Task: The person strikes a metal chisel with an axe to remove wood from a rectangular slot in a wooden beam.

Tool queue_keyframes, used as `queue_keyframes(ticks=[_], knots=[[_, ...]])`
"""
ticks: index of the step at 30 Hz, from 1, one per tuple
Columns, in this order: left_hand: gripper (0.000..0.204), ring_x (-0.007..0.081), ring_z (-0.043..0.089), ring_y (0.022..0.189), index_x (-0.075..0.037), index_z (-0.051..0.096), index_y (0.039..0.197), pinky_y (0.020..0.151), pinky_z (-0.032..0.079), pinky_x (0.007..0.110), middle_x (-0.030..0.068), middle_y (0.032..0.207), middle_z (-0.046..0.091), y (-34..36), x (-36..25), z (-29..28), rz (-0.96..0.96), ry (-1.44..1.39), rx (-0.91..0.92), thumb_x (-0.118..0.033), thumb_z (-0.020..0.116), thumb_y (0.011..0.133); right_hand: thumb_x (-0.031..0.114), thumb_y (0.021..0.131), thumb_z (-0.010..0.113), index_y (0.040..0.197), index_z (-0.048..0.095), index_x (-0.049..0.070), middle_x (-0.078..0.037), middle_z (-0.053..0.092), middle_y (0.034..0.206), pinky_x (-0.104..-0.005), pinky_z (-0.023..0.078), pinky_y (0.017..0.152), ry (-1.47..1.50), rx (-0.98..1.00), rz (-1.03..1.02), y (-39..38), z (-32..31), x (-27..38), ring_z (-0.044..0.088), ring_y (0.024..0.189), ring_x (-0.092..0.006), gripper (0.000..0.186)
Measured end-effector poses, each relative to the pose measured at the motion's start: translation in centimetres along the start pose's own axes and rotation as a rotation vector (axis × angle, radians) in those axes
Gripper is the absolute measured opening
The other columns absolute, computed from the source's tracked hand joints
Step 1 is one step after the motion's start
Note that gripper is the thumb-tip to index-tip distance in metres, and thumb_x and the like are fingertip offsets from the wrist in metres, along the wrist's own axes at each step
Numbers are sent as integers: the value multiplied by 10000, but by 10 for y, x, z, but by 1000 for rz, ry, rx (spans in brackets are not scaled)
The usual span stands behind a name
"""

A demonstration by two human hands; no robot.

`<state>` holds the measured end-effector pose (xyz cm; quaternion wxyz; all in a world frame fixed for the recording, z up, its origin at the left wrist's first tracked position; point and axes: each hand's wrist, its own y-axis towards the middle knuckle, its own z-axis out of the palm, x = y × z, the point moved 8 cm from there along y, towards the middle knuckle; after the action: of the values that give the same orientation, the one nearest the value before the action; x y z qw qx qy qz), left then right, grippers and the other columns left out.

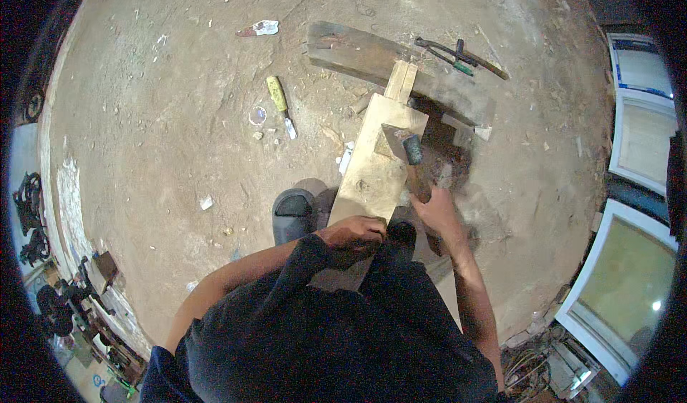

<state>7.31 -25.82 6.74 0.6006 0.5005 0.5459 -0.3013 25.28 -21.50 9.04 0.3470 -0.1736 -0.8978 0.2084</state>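
A pale wooden board [366, 178], narrowing to a tongue [401, 81] at its far end, slants away from me. That far end rests over a dark, weathered beam [358, 45] on the ground. My left hand [356, 233] is closed on the board's near end, fingers curled over its edge. My right hand [438, 210] grips the wooden handle of a hatchet [413, 149], which has a dark, blocky poll. Its blade side lies over the board's right half; I cannot tell if it touches the wood.
A yellow-handled chisel [278, 95] lies left of the board. Beyond the beam are green-handled pincers [464, 67] and a dark bar. A red-and-white wrapper [259, 29] is farther off. My sandalled foot [294, 210] stands beside the board. White-framed panes [621, 288] line the right side.
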Motion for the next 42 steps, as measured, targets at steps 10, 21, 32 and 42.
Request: queue_keyframes(ticks=[10, 21, 32, 42], knots=[[164, 337, 587, 994, -24, 582, 1025, 854, 490, 388, 136, 1035, 585, -7, 11, 8, 49, 121, 35, -97, 568, 879, 191, 850, 706, 807, 641, -38, -106, 614, 598, -352, 469, 546, 89, -66, 3, -26, -34, 20, 609, 546, -176, 243], [191, 317, 598, 1007, -45, 591, 1041, 884, 490, 391, 121, 1054, 591, -6, 8, 1, -100, -45, 36, -84, 593, 854, 189, 814, 735, 831, 677, -22, -145, 668, 685, -371, 501, 621, 94, -211, -252, -26, -83, 73, 677, 650, -250, 220], [218, 362, 593, 925, 16, 578, 956, 799, 516, 413, 148, 985, 563, -3, -4, -2, 49, 89, -16, -74, 630, 764, 252, 794, 725, 928, 669, -17, -153, 684, 804, -382, 510, 677, 259, -80, -94, -4, -37, 1, 668, 759, -235, 306], [182, 337, 589, 998, -29, 578, 978, 860, 485, 397, 134, 1055, 578, -10, 19, 7, -229, 11, 48, -113, 613, 821, 190, 898, 686, 949, 636, 31, 10, 623, 759, -309, 467, 580, 387, -211, -317, -17, -108, 59, 588, 661, -113, 174]])
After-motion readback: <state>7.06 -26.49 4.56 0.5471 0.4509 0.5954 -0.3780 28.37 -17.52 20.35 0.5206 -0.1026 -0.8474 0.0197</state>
